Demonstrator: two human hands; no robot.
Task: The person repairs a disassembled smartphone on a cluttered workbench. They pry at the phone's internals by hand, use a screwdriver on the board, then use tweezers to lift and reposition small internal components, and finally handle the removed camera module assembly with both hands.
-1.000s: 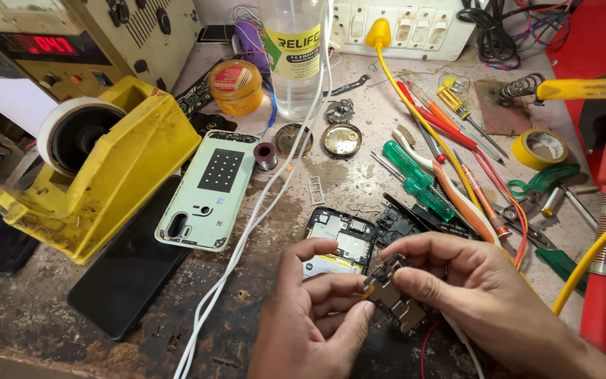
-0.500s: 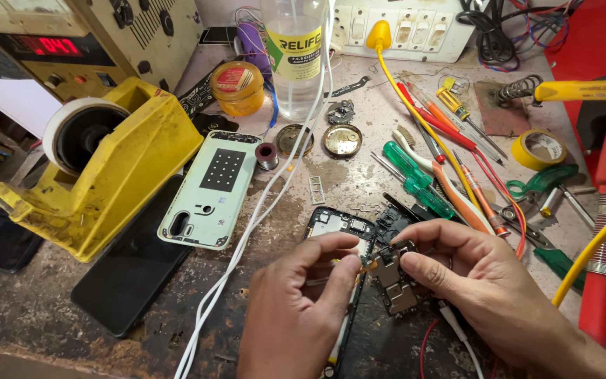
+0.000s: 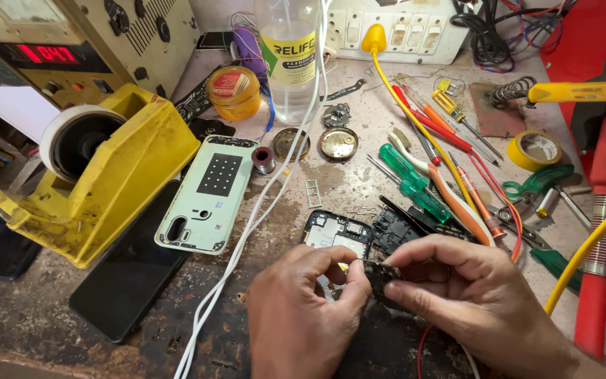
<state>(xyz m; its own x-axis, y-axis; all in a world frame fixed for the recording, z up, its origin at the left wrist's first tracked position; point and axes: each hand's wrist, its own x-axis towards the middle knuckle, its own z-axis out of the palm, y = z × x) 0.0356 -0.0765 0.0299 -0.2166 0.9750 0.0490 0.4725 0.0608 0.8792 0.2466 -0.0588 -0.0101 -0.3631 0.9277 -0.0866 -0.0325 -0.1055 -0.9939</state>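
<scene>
Pinching a small dark part [image 3: 381, 271] between both hands, left hand [image 3: 310, 316] and right hand [image 3: 468, 295] closed on it from either side. Lifted now just clear of the opened phone [image 3: 338, 231] on the table [image 3: 50, 316], where half a second ago it lay lower against the board; seemingly freed. Mint back cover [image 3: 208, 193] lying apart, to the left.

A yellow tape dispenser [image 3: 99, 182] stood at nine o'clock, a mint phone back cover [image 3: 208, 194] centrally, green screwdrivers [image 3: 408, 175] at two o'clock.
</scene>
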